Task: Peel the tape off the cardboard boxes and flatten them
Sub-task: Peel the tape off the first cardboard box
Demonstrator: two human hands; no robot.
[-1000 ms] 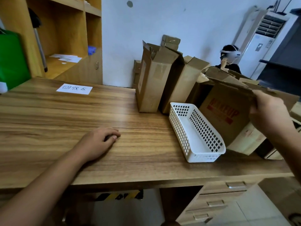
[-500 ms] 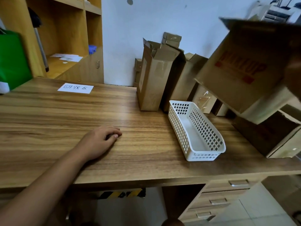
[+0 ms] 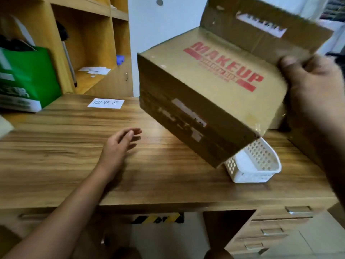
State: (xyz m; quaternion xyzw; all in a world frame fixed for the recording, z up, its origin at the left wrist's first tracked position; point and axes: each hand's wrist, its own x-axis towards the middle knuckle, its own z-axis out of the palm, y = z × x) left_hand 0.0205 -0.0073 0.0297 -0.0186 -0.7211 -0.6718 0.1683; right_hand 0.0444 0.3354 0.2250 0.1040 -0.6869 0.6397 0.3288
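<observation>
Well, in the head view I am gripping the cardboard box (image 3: 205, 94) marked MAKEUP by its raised flap with my right hand (image 3: 313, 86) at three o'clock, holding it tilted in the air above the white basket (image 3: 257, 165) on the table (image 3: 56, 146). My left hand (image 3: 117, 146) is hovering at eight o'clock over the wood, fingers loosely spread and holding nothing.

Cardboard box (image 3: 214, 86) hangs tilted in the right hand (image 3: 313, 86), above the table (image 3: 56, 146) and to the right of the left hand (image 3: 119, 146). Basket (image 3: 257, 165) sits on the table under the box's low corner, between the hands. Paper slip (image 3: 105, 103) lies beyond the left hand, bag (image 3: 26, 77) stands further left, and shelf unit (image 3: 89, 34) stands behind both.
</observation>
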